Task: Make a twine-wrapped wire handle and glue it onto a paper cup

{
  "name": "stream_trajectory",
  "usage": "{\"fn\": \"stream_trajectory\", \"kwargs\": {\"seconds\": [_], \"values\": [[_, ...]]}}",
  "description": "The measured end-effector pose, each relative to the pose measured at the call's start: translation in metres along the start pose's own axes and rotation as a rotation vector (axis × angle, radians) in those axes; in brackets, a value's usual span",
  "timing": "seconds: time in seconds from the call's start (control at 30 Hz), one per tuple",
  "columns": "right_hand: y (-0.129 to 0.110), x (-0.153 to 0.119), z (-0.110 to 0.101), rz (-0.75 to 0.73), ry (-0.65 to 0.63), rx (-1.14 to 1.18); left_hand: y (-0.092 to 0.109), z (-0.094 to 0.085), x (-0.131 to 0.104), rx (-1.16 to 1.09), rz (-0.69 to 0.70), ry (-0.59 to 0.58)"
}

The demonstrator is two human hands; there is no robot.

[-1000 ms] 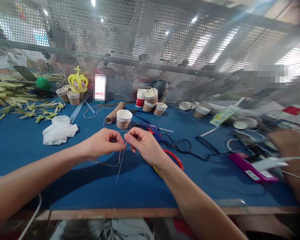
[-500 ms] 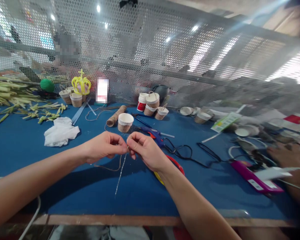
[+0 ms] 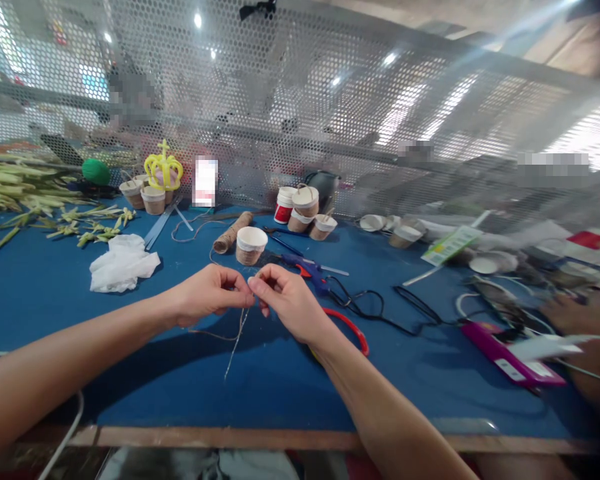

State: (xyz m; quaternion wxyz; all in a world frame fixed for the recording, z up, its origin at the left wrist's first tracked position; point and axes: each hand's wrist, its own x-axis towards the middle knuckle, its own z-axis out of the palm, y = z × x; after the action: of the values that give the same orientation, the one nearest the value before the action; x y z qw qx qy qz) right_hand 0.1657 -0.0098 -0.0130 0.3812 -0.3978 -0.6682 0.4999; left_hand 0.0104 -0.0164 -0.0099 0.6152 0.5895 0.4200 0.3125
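Observation:
My left hand (image 3: 213,292) and my right hand (image 3: 293,300) meet fingertip to fingertip above the table, both closed in a pinch. Thin brown twine (image 3: 215,335) is between the fingertips, and a loop of it hangs below my left hand. A fine, pale, shiny strand (image 3: 234,352) dangles from the same spot; its material I cannot make out. Just beyond the hands stands a white-lined cup wrapped in twine (image 3: 251,248). Behind it lies a roll of twine (image 3: 234,231). Under my right forearm a red handle (image 3: 353,325) shows, partly hidden.
A blue glue gun (image 3: 317,277) with a black cord lies right of the cup. White cloth (image 3: 124,263) and green plant strips (image 3: 93,230) lie left. More cups (image 3: 305,200) stand along the perforated metal screen (image 3: 260,100). A purple power strip (image 3: 510,357) sits right, near another person's hand (image 3: 575,310).
My right fingertips have moved slightly left, closer over my left fingertips. The hanging pale strand has shifted left and up a little with them.

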Motion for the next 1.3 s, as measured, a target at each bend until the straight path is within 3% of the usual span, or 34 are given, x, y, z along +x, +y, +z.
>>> {"fn": "stream_trajectory", "kwargs": {"seconds": [0.13, 0.23, 0.4, 0.57, 0.77, 0.97, 1.1, 1.3], "values": [[0.0028, 0.0003, -0.001, 0.046, -0.106, 0.205, -0.0031, -0.003, 0.002, -0.184, -0.059, -0.103], [0.0043, 0.0008, -0.0019, 0.066, -0.137, 0.23, -0.0056, -0.0054, 0.0036, -0.205, -0.077, -0.168], [0.0056, 0.0021, -0.0007, 0.027, -0.045, 0.062, -0.0046, -0.0044, 0.0037, -0.052, 0.011, -0.058], [0.0051, 0.0026, 0.0003, -0.012, -0.023, -0.041, -0.0012, -0.0012, 0.0022, 0.027, 0.024, -0.026], [0.007, 0.0031, 0.002, -0.001, 0.023, -0.015, -0.0031, 0.0004, 0.0034, 0.078, 0.07, 0.022], [0.0056, 0.0027, 0.0, 0.106, -0.118, 0.292, -0.0047, -0.0017, 0.003, -0.165, -0.024, -0.078], [0.0066, 0.0024, -0.001, 0.109, -0.097, 0.287, -0.0034, -0.0034, 0.0023, -0.201, -0.044, -0.14], [0.0074, 0.0034, -0.0021, 0.039, -0.047, 0.17, -0.0011, -0.0059, 0.0026, -0.148, -0.037, -0.122]]}}
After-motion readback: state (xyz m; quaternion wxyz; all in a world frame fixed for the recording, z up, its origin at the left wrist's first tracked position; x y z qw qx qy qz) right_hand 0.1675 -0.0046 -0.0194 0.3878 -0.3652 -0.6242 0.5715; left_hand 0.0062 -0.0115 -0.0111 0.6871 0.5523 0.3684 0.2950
